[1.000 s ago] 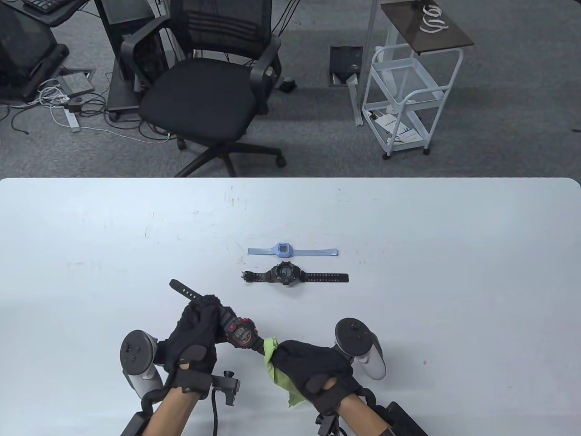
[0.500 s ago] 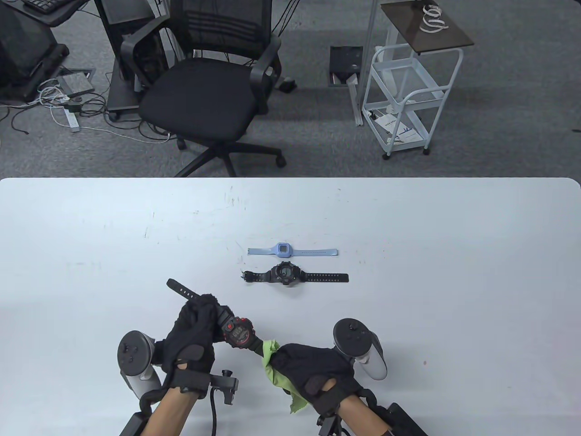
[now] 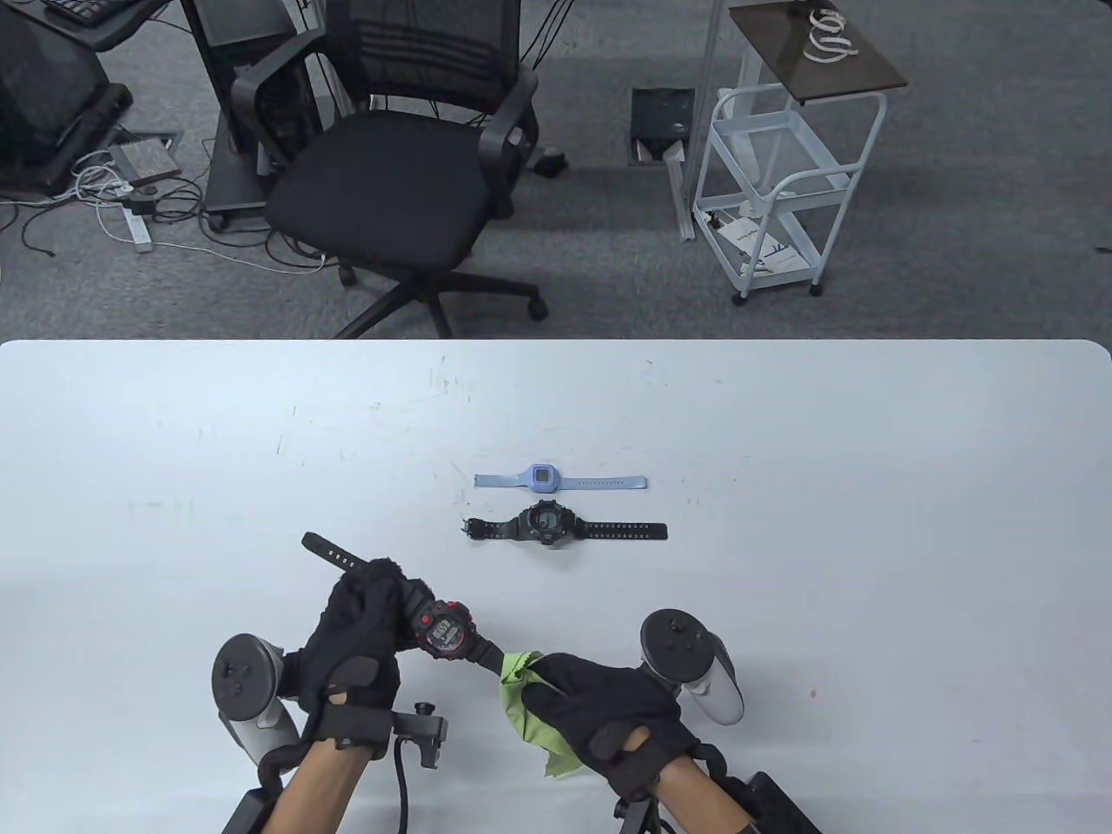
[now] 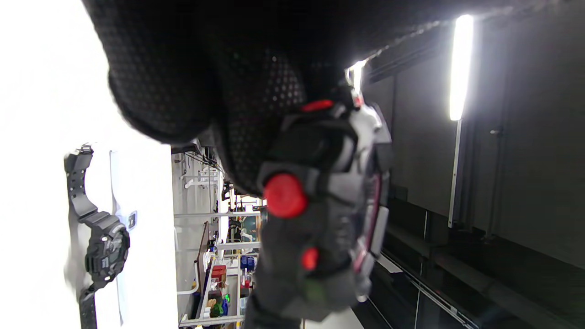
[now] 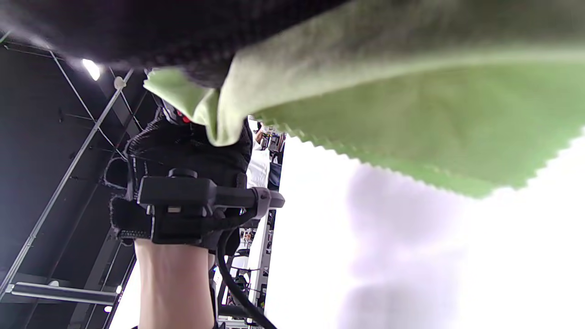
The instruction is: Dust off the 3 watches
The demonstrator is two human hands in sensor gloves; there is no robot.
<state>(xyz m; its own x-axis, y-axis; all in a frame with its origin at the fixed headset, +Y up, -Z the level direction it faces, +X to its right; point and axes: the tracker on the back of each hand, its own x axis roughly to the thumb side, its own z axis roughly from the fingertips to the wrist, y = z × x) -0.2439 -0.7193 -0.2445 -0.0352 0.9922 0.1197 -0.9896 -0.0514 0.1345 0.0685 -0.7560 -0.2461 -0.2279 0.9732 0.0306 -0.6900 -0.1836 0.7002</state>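
Note:
My left hand (image 3: 360,634) grips a black watch with red trim (image 3: 443,627) by its strap, lifted above the white table (image 3: 782,608); its free strap end points up-left. In the left wrist view the red-trimmed watch (image 4: 320,205) fills the middle under my gloved fingers (image 4: 205,68). My right hand (image 3: 599,695) holds a green cloth (image 3: 530,708) pressed round the watch's lower strap. The green cloth (image 5: 365,91) hangs across the top of the right wrist view. A black watch (image 3: 547,524) and a light blue watch (image 3: 543,479) lie flat at the table's centre.
Beyond the table's far edge stand a black office chair (image 3: 391,174) and a white wire trolley (image 3: 782,174) on grey carpet. Cables and a power strip (image 3: 130,217) lie on the floor at the far left.
My left hand has moved left and slightly back with the red-trimmed watch, drawing its strap through the green cloth. The right hand stayed almost in place.

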